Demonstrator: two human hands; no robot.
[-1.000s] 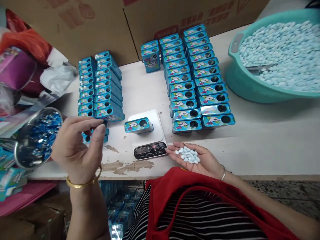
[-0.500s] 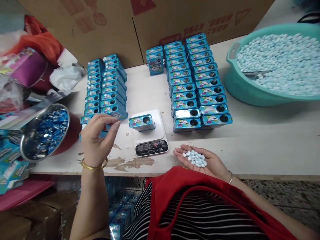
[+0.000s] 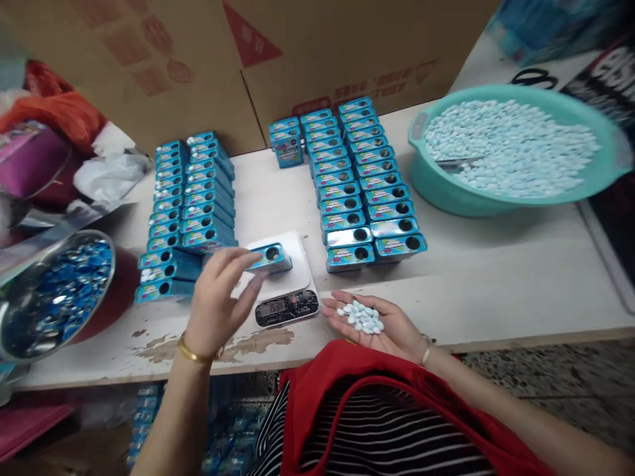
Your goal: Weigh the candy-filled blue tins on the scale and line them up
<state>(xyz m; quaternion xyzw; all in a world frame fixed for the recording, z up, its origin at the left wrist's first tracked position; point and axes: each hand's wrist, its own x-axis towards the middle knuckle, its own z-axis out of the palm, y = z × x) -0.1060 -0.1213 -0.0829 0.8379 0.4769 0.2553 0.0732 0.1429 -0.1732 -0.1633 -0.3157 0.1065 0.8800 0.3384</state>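
My left hand [image 3: 223, 297] is at the left end of a blue candy tin [image 3: 272, 259], its thumb and fingers apart. Whether the fingertips touch the tin I cannot tell. The tin stands upright on a white digital scale [image 3: 298, 264], its round top hole facing up. Numbers on the scale's display are blurred. Palm up, my right hand [image 3: 397, 330] holds a small heap of pale blue candies [image 3: 362, 317] just right of the scale.
Upright tins with round holes stand in rows to the right [image 3: 370, 192] and left [image 3: 191, 205]. A turquoise basin [image 3: 466, 198] of candies is at right, with a metal scoop inside. A metal bowl [image 3: 106, 304] holds blue pieces at left. Behind stands a cardboard box [image 3: 188, 106].
My left hand has moved right, from the left rows of tins to the tin on the scale. My right hand still holds the candies. The camera view has shifted.
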